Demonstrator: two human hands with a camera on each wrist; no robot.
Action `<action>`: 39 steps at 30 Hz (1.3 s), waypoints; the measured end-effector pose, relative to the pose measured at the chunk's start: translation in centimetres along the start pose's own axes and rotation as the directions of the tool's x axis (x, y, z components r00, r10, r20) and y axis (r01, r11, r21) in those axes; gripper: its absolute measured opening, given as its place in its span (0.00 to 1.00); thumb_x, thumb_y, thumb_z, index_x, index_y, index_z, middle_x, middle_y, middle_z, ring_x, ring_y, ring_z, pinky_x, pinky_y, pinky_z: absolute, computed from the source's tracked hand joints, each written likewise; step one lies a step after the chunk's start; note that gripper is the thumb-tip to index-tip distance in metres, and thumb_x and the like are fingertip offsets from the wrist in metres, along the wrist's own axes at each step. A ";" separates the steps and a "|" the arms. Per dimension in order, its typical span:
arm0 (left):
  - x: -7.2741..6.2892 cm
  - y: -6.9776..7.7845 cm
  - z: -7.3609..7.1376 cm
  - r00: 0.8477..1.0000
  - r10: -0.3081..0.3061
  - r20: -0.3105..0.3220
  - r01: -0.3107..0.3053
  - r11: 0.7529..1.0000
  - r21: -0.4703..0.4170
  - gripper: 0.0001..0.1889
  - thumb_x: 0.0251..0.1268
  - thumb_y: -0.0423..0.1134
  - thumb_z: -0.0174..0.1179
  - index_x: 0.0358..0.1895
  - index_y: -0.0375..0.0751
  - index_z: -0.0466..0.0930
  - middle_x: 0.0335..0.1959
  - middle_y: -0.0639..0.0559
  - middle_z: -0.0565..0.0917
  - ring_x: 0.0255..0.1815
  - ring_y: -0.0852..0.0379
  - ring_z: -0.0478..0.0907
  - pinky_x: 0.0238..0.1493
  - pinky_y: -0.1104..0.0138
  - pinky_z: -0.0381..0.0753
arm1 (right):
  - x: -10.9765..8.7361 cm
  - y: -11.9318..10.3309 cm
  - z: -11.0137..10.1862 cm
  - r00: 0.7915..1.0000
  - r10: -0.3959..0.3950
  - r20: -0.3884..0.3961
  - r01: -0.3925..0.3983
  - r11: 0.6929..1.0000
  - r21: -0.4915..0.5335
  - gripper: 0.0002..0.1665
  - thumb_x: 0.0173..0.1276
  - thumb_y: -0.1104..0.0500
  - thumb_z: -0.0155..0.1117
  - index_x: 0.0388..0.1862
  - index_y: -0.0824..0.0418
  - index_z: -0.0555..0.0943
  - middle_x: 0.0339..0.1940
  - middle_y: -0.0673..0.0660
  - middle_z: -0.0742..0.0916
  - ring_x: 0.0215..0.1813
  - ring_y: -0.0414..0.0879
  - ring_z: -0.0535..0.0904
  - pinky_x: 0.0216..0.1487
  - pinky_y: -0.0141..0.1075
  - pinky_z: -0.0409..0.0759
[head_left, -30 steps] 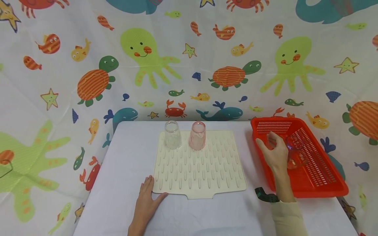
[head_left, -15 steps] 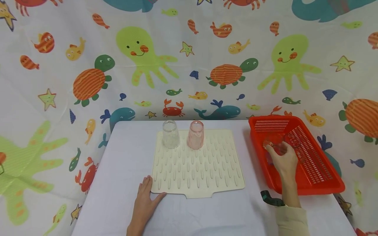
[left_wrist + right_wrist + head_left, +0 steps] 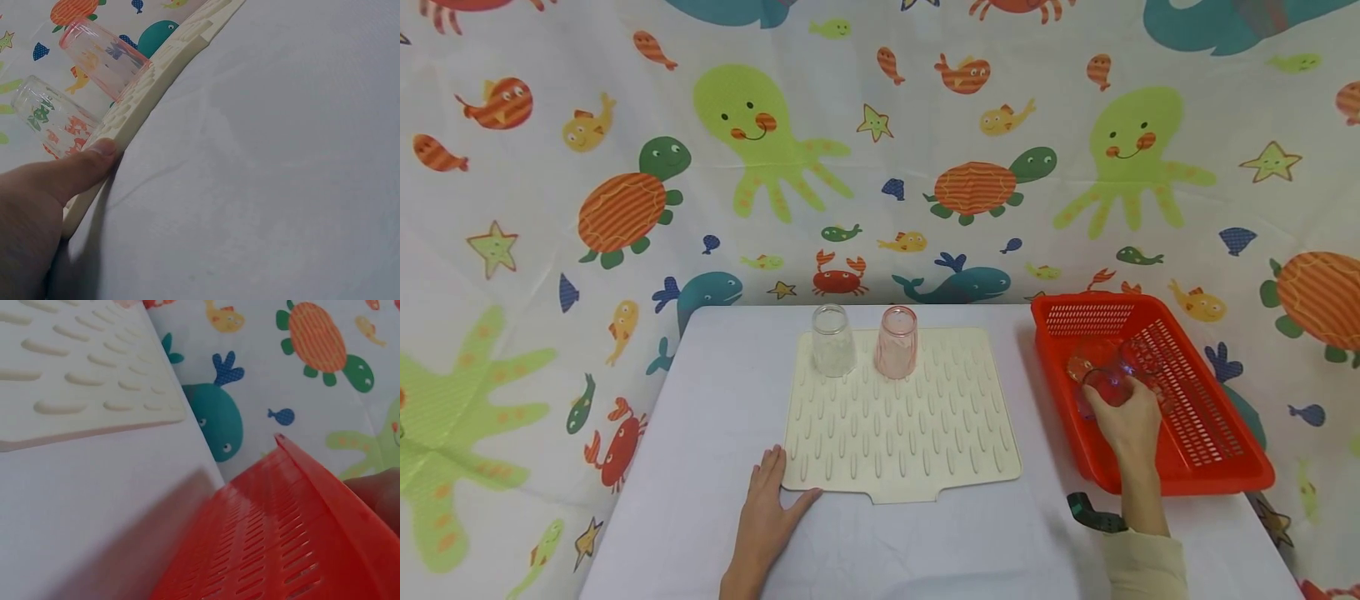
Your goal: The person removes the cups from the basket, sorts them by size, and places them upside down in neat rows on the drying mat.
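Basket [image 3: 1213,483] walls are blocking low side entry to R hand [image 3: 1125,422]; glassware [image 3: 1140,357] is crowding its fingers; open top is leaving access. Table [image 3: 1036,417] is giving low pass betw. basket & mat [image 3: 910,417]. Clear glass [image 3: 833,343] & pink glass [image 3: 897,343] are obstructing mat's rear L; L hand [image 3: 767,510], front L corner.

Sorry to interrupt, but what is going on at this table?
At a white table, a person's right hand reaches down into a red basket, touching a see-through glass near other glassware; whether it has a firm grip is unclear. The left hand rests at the near left corner of a cream mat. A clear glass and a pink-tinted glass stand near the mat's back edge.
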State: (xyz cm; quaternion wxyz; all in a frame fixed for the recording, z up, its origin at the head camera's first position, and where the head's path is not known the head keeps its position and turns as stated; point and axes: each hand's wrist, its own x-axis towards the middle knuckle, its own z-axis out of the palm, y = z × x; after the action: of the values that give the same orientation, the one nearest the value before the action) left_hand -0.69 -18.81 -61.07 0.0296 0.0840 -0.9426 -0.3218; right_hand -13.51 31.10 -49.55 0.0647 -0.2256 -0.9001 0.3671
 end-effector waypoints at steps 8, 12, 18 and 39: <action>-0.1 0.0 0.0 1.000 0.022 -0.017 -0.021 1.000 0.005 0.54 0.53 0.60 0.72 0.74 0.26 0.59 0.77 0.34 0.62 0.80 0.37 0.55 0.85 0.52 0.48 | 0.0 0.4 -0.2 0.998 -0.022 0.058 0.024 0.999 -0.048 0.49 0.69 0.45 0.65 0.78 0.70 0.57 0.72 0.74 0.69 0.70 0.69 0.60 0.67 0.71 0.73; -0.1 -0.1 0.0 0.999 0.026 -0.022 -0.026 1.000 0.004 0.54 0.53 0.60 0.73 0.74 0.26 0.60 0.77 0.34 0.62 0.80 0.36 0.55 0.86 0.52 0.48 | 0.0 0.4 -0.1 0.996 -0.028 0.082 0.034 0.997 -0.066 0.50 0.67 0.46 0.67 0.77 0.70 0.57 0.72 0.75 0.68 0.70 0.69 0.56 0.65 0.71 0.73; -0.2 -0.3 0.2 0.998 0.051 -0.044 -0.051 0.999 -0.002 0.53 0.53 0.59 0.73 0.74 0.25 0.60 0.77 0.33 0.63 0.79 0.35 0.56 0.87 0.56 0.45 | 0.2 0.7 0.3 0.996 -0.025 0.083 0.033 0.996 -0.087 0.49 0.66 0.51 0.69 0.77 0.70 0.57 0.72 0.76 0.66 0.68 0.69 0.56 0.64 0.69 0.73; -0.2 -0.5 0.3 0.996 0.061 -0.068 -0.061 0.998 0.003 0.53 0.51 0.57 0.75 0.73 0.26 0.62 0.77 0.34 0.64 0.79 0.36 0.58 0.87 0.59 0.45 | 0.7 1.1 0.7 0.985 0.040 0.167 -0.012 0.986 -0.168 0.51 0.68 0.44 0.66 0.72 0.79 0.57 0.65 0.78 0.61 0.65 0.70 0.56 0.61 0.67 0.79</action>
State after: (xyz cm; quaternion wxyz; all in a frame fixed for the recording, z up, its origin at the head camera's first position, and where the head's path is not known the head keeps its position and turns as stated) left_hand -0.51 -18.95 -61.63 0.0716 0.0658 -0.9433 -0.3174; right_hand -13.94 31.68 -50.80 -0.0363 -0.2098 -0.9268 0.3093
